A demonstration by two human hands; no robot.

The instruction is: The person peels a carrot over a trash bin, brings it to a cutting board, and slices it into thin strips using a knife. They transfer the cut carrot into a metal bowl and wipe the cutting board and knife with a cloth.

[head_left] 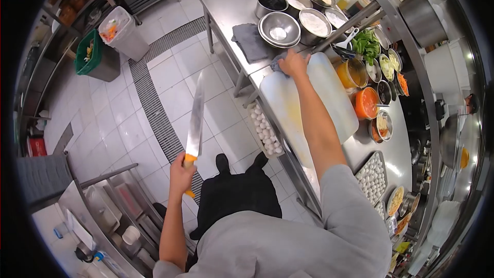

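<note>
My left hand [181, 175] is wrapped round the yellow-orange handle of a large kitchen knife [196, 116]. Its long blade points up and away from me, over the tiled floor. Stretched forward, my right hand [295, 64] grips a dark grey cloth [278, 64] at the far end of a white cutting board [329, 87]. The board carries yellowish stains and lies on the steel table. Just beyond that hand are stacked metal bowls [279, 28], and a folded grey cloth [251, 42] lies to their left.
Pots of powder [315, 23] stand at the back. Right of the board are a tub of orange sauce [366, 103], leafy greens [366, 45] and a tray of eggs [371, 177]. More eggs [263, 131] sit below the table edge. Bins [126, 38] stand on the floor at left.
</note>
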